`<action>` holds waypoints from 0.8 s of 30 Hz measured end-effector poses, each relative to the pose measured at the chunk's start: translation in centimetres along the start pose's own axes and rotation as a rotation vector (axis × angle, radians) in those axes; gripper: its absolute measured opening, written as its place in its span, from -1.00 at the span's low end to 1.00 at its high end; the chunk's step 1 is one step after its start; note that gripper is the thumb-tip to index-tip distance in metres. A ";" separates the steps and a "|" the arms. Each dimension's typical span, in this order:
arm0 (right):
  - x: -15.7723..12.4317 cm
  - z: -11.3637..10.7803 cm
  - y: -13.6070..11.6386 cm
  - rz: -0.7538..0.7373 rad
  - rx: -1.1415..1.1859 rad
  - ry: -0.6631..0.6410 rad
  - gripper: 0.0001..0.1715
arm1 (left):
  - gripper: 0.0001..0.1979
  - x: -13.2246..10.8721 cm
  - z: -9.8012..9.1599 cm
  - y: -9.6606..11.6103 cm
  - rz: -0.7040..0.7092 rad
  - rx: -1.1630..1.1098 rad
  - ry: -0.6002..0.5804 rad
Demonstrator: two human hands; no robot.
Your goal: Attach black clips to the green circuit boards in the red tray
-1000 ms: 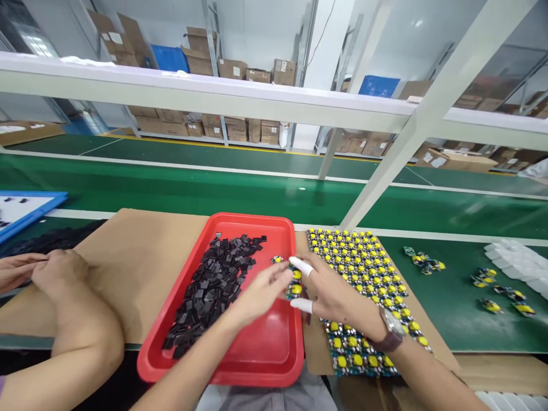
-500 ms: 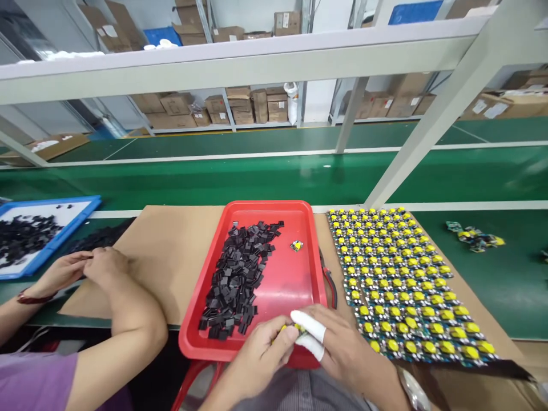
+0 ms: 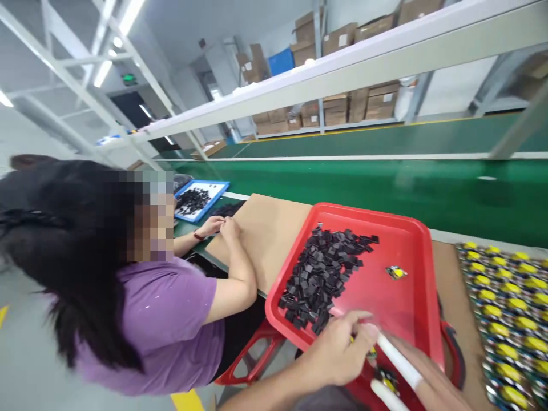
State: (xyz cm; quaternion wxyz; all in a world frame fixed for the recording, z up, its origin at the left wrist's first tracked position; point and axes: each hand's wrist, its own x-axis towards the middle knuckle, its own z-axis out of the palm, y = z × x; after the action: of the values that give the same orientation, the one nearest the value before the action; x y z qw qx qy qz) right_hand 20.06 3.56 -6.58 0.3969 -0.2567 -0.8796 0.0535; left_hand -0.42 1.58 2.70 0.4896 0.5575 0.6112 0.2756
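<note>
Over the near edge of the red tray [image 3: 417,319], my two hands meet around small circuit boards with yellow parts. My left hand [image 3: 340,351] is closed, thumb and fingers pinching at a board [image 3: 371,355] that the fingers partly cover. White covers sit on two fingers of my right hand [image 3: 430,388], which is closed too; another board [image 3: 386,378] shows between those fingers. Inside the tray, a heap of black flat pieces [image 3: 319,274] lies on the left, and a single board [image 3: 396,272] with a yellow part lies on the right.
Rows of yellow-topped boards [image 3: 507,319] cover the cardboard at right. A red-and-black handled tool [image 3: 454,348] lies beside the tray. At left sits a co-worker in a purple shirt [image 3: 166,319], hands over a cardboard sheet [image 3: 269,228]. Beyond is a blue-rimmed tray [image 3: 199,216].
My view has swung left, so the tray appears farther right and the co-worker's head and body show. Both my hands remain together at the tray's near edge, around the boards.
</note>
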 end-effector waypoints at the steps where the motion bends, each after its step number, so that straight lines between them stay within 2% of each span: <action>1: 0.3 -0.2 -0.1 -0.004 0.045 0.037 -0.26 | -0.38 -0.1 0.2 0.0 0.011 -0.003 -0.019; 4: 1.5 -1.0 -1.6 0.045 0.140 0.063 -0.25 | -0.34 -0.1 1.2 -0.1 0.052 -0.106 -0.030; 6: 2.5 -1.5 -3.2 0.122 0.169 0.074 -0.24 | -0.31 0.0 2.1 -0.1 0.038 -0.226 0.080; 8: 3.7 -1.6 -4.7 0.171 0.179 0.098 -0.26 | -0.27 0.3 2.7 -0.3 -0.020 -0.316 0.248; 10: 4.8 -1.4 -5.4 0.197 0.188 0.095 -0.24 | -0.25 0.9 2.6 -0.6 -0.057 -0.323 0.338; 11: 5.2 -1.3 -5.4 0.242 0.191 0.064 -0.25 | -0.27 1.4 2.3 -0.9 -0.036 -0.284 0.331; 14: 5.1 -2.4 -4.5 0.411 0.174 -0.038 -0.30 | -0.46 3.0 1.1 -1.8 0.142 -0.009 0.188; 17: 2.9 -5.7 -2.5 0.532 0.000 0.015 -0.35 | -0.61 4.2 0.2 -2.6 0.298 0.284 0.096; 20: 0.0 -9.7 -0.5 0.627 -0.225 0.047 -0.46 | -0.72 4.4 -0.1 -2.9 0.351 0.386 -0.022; 22: -1.6 -11.7 0.2 0.661 -0.340 -0.005 -0.52 | -0.72 4.3 -0.3 -2.9 0.349 0.423 -0.070; 24: -2.7 -12.6 0.1 0.693 -0.415 -0.111 -0.58 | -0.67 4.1 -0.5 -2.9 0.363 0.488 -0.037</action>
State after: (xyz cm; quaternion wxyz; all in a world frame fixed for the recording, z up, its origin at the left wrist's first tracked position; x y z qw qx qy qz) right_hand 30.79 0.92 0.14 0.2471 -0.6092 -0.7533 0.0191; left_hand -1.70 4.95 -0.86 0.2949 0.7639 0.5406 0.1932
